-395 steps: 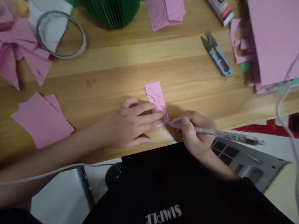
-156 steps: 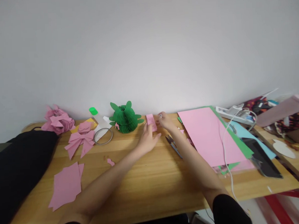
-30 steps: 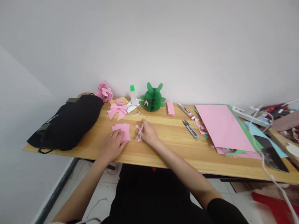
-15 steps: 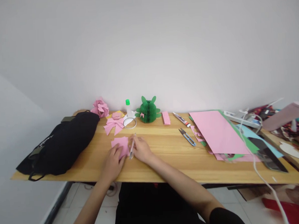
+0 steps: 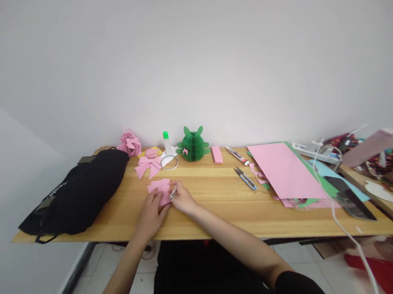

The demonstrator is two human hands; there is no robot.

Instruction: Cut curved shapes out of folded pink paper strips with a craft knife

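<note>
A small stack of pink paper (image 5: 164, 188) lies on the wooden table in front of me. My left hand (image 5: 150, 211) rests flat on its lower left part, fingers stretched out and holding it against the tabletop. At the paper's right edge, my right hand (image 5: 184, 198) is closed around a slim whitish pen-like tool (image 5: 173, 193). The tool's lower end is over or beside the paper edge; its exact kind is too small to make out. Just behind are a pink paper bow (image 5: 148, 166) and a thin ring (image 5: 169, 162).
Along the back are a pink paper flower (image 5: 129, 144), a green-capped glue bottle (image 5: 167, 144), a green paper cactus (image 5: 194, 147) and a glue tube (image 5: 237, 156). Blue thread snips (image 5: 246, 178) and pink sheets (image 5: 283, 171) lie right, a black bag (image 5: 83, 192) left.
My right hand has turned the slim tool and drawn it in against the paper's right edge. The left hand stays on the paper. The whole view has shifted slightly.
</note>
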